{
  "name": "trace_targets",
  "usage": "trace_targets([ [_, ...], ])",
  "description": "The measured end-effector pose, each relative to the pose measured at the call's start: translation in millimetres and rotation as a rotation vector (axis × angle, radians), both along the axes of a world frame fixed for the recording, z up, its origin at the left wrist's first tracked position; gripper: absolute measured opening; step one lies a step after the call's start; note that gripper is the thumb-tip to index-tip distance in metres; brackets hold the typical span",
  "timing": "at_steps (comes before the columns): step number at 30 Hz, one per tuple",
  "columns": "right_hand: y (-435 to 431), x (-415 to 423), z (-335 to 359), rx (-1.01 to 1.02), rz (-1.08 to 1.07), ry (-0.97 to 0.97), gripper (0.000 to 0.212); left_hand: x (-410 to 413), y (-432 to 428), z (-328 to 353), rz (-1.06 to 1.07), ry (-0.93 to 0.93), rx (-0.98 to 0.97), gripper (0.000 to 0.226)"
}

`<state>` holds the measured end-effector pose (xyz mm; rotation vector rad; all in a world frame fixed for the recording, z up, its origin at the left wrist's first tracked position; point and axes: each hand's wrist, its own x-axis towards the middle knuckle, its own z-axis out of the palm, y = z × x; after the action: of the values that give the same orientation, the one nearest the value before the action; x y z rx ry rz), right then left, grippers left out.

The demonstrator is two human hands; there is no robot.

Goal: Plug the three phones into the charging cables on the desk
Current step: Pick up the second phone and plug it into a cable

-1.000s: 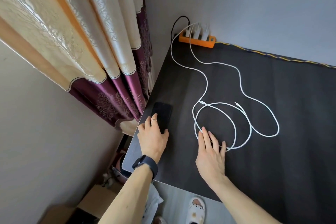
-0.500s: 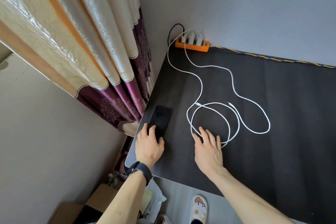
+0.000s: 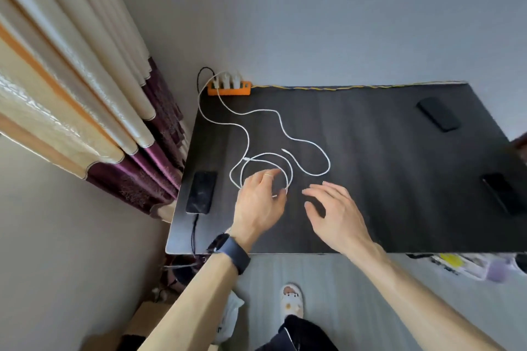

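We find the left hand (image 3: 261, 202) spread over the coiled white cables (image 3: 263, 171), fingers apart and touching the loop, clamped on nothing we can confirm. The right hand (image 3: 333, 214) hovers just beside the coil, fingers splayed and empty. We judge both are searching the tangle for a free connector; one plug end (image 3: 286, 151) lies exposed at the top of the loop.

One phone (image 3: 201, 192) lies flat at the left edge of the tabletop (image 3: 385, 179), with a dark lead running from its near end over the edge; whether that lead is seated we cannot tell. Two further phones lie well apart at the right: one near the back (image 3: 438, 113), one by the right edge (image 3: 503, 194). The cables run back to chargers in the orange power strip (image 3: 229, 88) against the wall, which explains why the slack pools mid-table.

Against the earlier frames: the left hand has left the left phone and crossed to the coil; the right hand has moved off the loop to its right; the view has swung right, disclosing the two right-hand phones.
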<state>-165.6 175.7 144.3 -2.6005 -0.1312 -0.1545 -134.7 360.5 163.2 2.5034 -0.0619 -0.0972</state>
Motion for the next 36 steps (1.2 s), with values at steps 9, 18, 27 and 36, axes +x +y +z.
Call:
trace_targets([
  [9,-125.6,-119.0,54.9,0.004,-0.398,-0.035,0.026,-47.7,-131.6,46.5,-0.412,-0.073,0.066,0.049],
  [18,-270.0,-192.8,82.2,-0.008,-0.662,0.042,0.031,-82.2,-284.9,71.2,-0.652,-0.072,0.108,0.049],
  [27,-430.4,-202.5,53.7,0.05,-0.649,0.209,0.041,-92.0,-425.2,33.4,-0.608,0.074,0.185,0.048],
  [36,-524.9,-174.7,-4.4,0.041,-0.614,0.456,0.036,-70.9,-519.3,-28.6,-0.594,0.252,0.273,0.048],
])
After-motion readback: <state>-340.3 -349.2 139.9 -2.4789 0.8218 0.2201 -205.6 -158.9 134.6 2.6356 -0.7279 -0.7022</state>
